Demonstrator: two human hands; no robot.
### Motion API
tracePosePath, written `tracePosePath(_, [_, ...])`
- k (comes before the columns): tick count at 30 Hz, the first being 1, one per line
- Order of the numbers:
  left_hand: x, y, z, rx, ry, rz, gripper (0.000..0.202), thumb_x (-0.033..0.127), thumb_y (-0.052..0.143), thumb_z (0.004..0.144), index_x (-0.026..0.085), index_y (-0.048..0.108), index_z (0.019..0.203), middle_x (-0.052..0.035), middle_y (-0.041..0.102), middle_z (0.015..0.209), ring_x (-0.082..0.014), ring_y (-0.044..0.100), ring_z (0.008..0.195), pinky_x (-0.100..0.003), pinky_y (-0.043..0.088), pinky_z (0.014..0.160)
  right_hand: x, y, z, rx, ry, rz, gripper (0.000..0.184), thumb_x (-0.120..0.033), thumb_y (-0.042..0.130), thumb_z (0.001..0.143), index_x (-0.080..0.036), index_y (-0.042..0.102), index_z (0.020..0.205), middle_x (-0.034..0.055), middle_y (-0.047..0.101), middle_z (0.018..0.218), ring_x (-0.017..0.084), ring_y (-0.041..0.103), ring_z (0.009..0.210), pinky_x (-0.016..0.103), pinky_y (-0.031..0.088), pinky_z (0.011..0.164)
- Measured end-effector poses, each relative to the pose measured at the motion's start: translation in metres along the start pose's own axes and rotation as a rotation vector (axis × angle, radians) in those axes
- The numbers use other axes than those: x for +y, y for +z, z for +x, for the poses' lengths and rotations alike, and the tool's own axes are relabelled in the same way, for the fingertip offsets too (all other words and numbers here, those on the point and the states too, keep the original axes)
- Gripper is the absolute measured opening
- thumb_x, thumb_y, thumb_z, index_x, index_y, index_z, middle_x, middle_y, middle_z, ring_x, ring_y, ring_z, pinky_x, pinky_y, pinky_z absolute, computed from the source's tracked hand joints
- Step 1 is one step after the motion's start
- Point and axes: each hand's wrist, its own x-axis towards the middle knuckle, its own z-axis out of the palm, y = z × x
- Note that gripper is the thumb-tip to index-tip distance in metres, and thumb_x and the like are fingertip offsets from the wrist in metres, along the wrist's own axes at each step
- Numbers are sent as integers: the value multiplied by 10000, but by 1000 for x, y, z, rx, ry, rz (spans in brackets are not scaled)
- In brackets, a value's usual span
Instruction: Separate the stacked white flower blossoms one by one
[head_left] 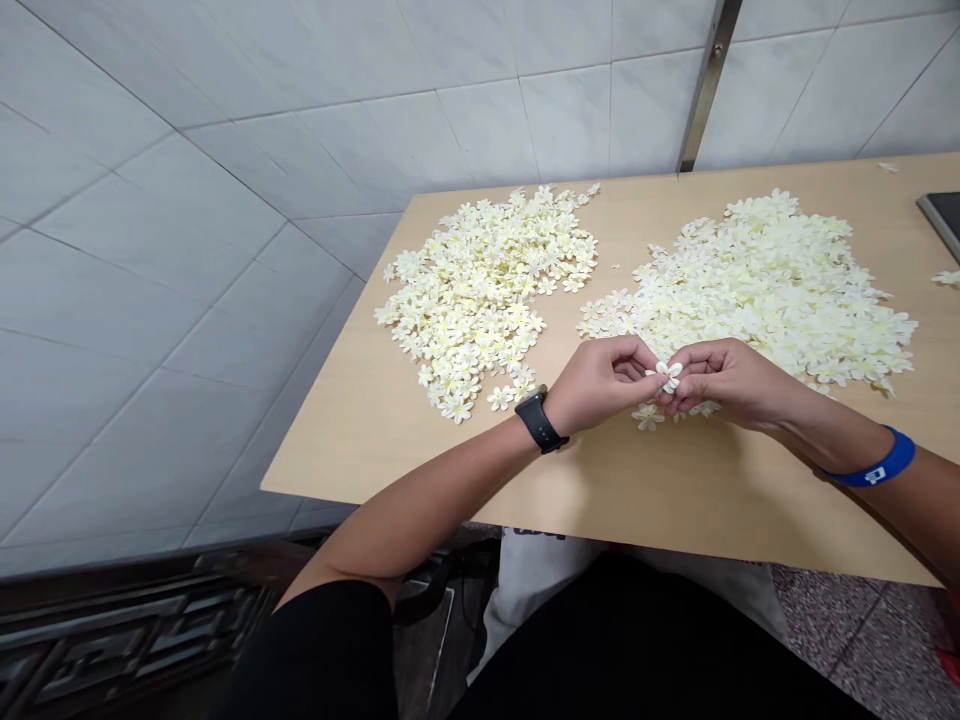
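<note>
A single white flower sits between the left hand and the right hand, just before the near edge of the right-hand heap — both grips appear to pinch it between thumb and fingers. On the worktop the left-hand heap, its blossoms showing yellow centres, lies apart from this larger, paler one; handling appears partway through — which heap is finished cannot be told.

The table is looking like smooth wood. By its back edge, a metal strip is shining. The flowers are looking like cloth, maybe.
</note>
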Motion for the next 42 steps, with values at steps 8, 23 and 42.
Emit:
tracePosePath(8, [-2,1,-1,-23,67,56,240,331,814,768,135,675,759,-38,721,692,-104,657,620,-205,505,576,-10,8,-8,5,-89,-175,334,-512,889,695,-201,809,787,75,795,779,228,764,724,333,638,717])
tracePosePath(23, [-3,-5,5,91,104,209,182,261,727,811,152,712,957,-27,710,782,-99,651,677,-187,499,593,-1,6,0,52,-186,-120,332,-480,869,745,-183,755,838,51,751,718,177,715,659,286,582,630])
tracePosePath(42, [-4,-9,9,-41,-103,-92,219,262,811,785,103,660,785,-60,728,714,-130,714,686,-240,582,671,1,12,0,126,-175,-170,253,-398,876,731,-202,726,788,54,760,700,205,738,670,308,601,662])
